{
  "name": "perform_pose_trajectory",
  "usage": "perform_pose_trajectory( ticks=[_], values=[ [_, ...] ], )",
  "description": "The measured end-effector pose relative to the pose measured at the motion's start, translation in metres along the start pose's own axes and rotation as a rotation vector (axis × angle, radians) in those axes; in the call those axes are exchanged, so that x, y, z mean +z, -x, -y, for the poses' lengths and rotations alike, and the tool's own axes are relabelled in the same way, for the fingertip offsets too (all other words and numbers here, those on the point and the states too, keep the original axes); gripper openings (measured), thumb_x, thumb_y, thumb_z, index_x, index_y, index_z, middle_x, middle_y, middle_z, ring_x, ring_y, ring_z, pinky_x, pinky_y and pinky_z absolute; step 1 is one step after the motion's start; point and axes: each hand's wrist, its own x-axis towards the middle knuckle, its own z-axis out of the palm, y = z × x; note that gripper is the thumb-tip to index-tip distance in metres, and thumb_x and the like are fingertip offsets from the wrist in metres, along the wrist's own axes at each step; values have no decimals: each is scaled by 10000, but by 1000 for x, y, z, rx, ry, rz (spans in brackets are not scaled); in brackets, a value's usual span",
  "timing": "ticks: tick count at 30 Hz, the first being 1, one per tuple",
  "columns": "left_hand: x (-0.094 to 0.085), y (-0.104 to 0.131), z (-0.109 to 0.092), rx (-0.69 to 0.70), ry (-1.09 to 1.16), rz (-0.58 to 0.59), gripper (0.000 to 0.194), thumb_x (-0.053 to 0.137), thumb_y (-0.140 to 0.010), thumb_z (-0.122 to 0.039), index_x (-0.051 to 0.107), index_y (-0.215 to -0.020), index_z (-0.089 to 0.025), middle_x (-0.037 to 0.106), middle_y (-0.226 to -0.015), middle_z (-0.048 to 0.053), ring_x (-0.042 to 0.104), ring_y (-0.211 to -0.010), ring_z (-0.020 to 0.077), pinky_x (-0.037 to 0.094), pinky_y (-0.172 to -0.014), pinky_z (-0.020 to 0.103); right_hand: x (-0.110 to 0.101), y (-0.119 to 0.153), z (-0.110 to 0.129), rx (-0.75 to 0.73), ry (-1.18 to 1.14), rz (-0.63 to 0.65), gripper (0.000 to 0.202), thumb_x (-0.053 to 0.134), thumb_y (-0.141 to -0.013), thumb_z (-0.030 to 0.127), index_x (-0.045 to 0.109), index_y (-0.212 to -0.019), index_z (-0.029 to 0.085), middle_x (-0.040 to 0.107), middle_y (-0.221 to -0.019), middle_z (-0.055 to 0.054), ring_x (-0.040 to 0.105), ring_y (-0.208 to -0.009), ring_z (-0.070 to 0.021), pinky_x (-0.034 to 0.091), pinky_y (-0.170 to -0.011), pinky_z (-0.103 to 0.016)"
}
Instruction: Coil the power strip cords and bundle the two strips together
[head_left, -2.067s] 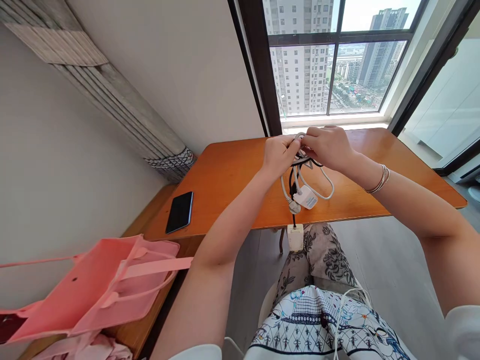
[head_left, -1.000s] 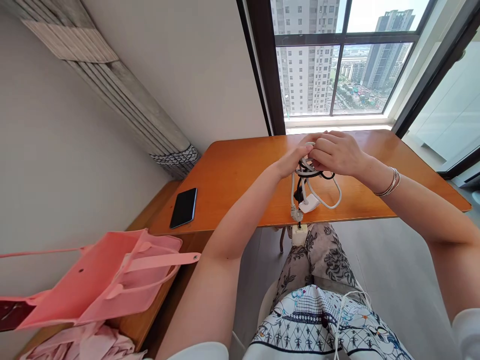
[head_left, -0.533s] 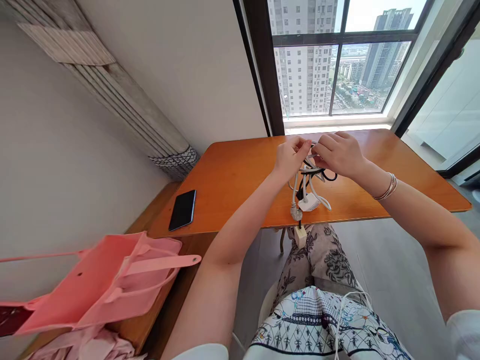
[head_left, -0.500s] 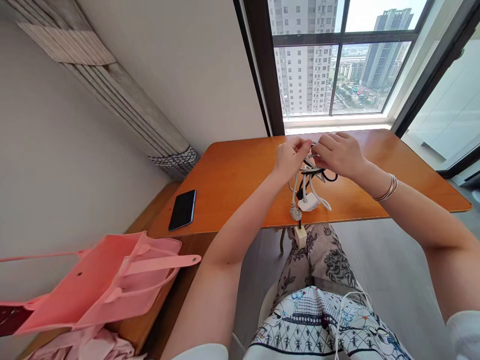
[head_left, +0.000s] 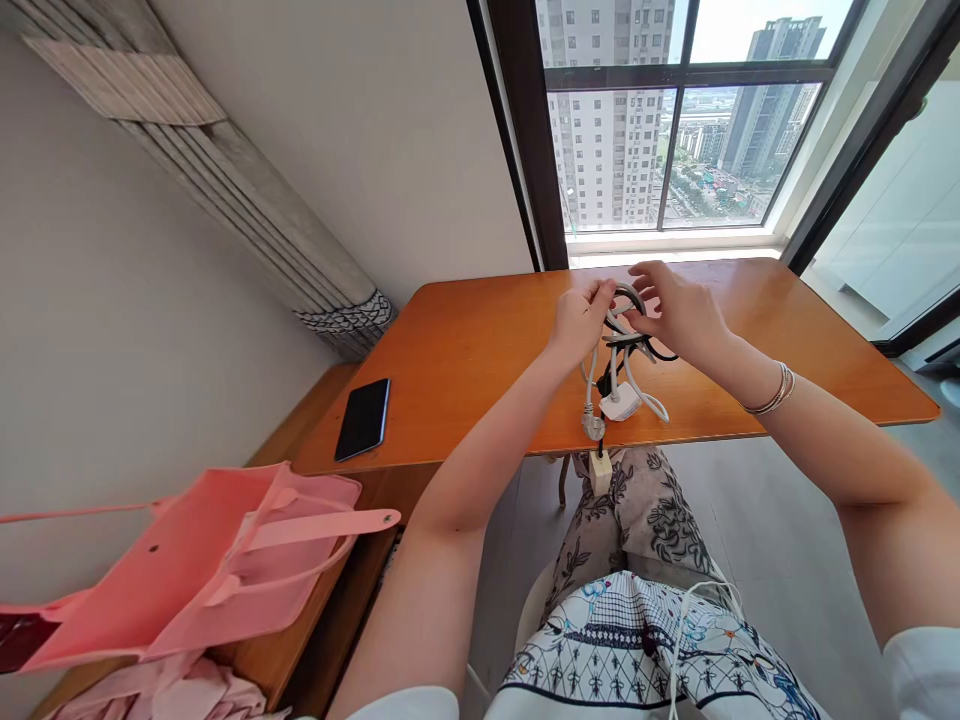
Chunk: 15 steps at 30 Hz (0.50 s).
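A tangled bundle of white and black cables (head_left: 626, 340) hangs over the near part of the wooden table. My left hand (head_left: 581, 318) pinches the top of the bundle. On its right side my right hand (head_left: 679, 312) has its fingers parted around the loops, with the thumb and lower fingers at the cables. Below the loops dangle a white adapter (head_left: 621, 402), a grey-white plug (head_left: 593, 424) and, past the table's edge, a cream block (head_left: 600, 473).
A black phone (head_left: 363, 420) lies on the left part of the wooden table (head_left: 465, 350). The pink bag (head_left: 217, 560) stands at the lower left, with pink cloth (head_left: 165, 690) beneath it. A window (head_left: 675, 150) is behind the table.
My right hand's fingers have spread apart and lifted a little from the top of the bundle, showing more of the loops. The hanging adapter has swung slightly right. My left hand still pinches the cables.
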Motion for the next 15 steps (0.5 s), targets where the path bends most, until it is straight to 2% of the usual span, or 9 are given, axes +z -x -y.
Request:
perform_pose_trajectory(
  ticks=[2,5,9,12,15],
  values=[
    [0,-1,-1,-2,-4,-29,279,600,-918,-440,678,-843,-183,701,-745,19,673,-688,144,498,-666,243,3,1,-3,65,-90,59,325,656,-853,336,669,-1150,203,753,-937,-56,701,-806,-202,511,-712,-318],
    [-5,1,-10,47,-101,7,234,619,-890,-384,702,-943,-172,738,-880,36,691,-724,148,507,-695,251,6,3,-8,89,-130,43,270,672,-823,303,723,-1073,215,755,-851,-30,699,-770,-190,519,-728,-311],
    [-17,5,-24,97,-259,175,260,668,-830,-360,745,-968,-153,758,-929,51,675,-811,171,501,-739,267,6,6,-9,69,-111,-6,250,668,-782,235,755,-1016,216,750,-818,-23,687,-763,-183,518,-722,-301],
    [-26,5,-29,109,-307,273,272,684,-794,-303,756,-1007,-149,761,-932,52,665,-824,170,502,-750,272,4,7,-4,65,-165,26,274,658,-770,203,764,-1021,228,748,-822,-12,681,-753,-167,527,-733,-301],
    [-33,3,-33,184,-384,352,249,649,-826,-306,760,-992,-159,748,-887,45,649,-787,160,487,-716,271,2,8,0,106,-291,62,305,653,-781,199,762,-1065,216,745,-838,-18,685,-760,-158,539,-742,-304]
  ],
)
